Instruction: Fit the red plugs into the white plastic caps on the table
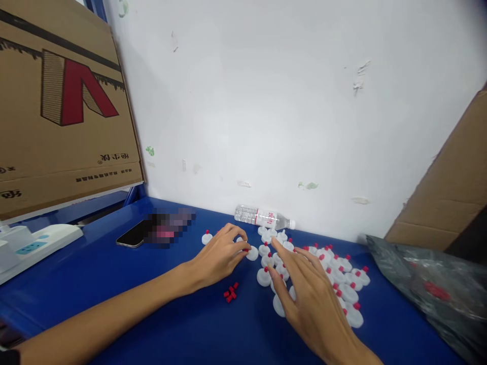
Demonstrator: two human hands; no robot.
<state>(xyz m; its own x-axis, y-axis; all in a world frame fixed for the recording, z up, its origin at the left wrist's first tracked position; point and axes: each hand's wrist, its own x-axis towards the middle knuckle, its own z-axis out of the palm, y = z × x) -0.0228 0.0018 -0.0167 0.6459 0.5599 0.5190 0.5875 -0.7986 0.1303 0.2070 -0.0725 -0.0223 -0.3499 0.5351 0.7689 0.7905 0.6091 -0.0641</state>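
My left hand (220,254) is curled, its thumb and index finger pinched at a small red cap on a white round plastic piece (251,253). Another white piece shows partly behind its fingers. To its left stands a red-capped white piece (207,237). Several loose red caps (231,292) lie below that hand. My right hand (314,291) hovers over a cluster of white pieces (264,277), thumb and fingers apart, with nothing visible in its grasp. Most pieces there carry red caps; a few at the back (282,236) show bare white stems. The hand hides part of the cluster.
A clear water bottle (262,218) lies against the wall. A phone (133,234) is at the left on the blue table (152,314), beside a blurred patch. A power strip (45,248) sits far left, a grey plastic bag (426,289) at right. Cardboard (64,152) stands behind.
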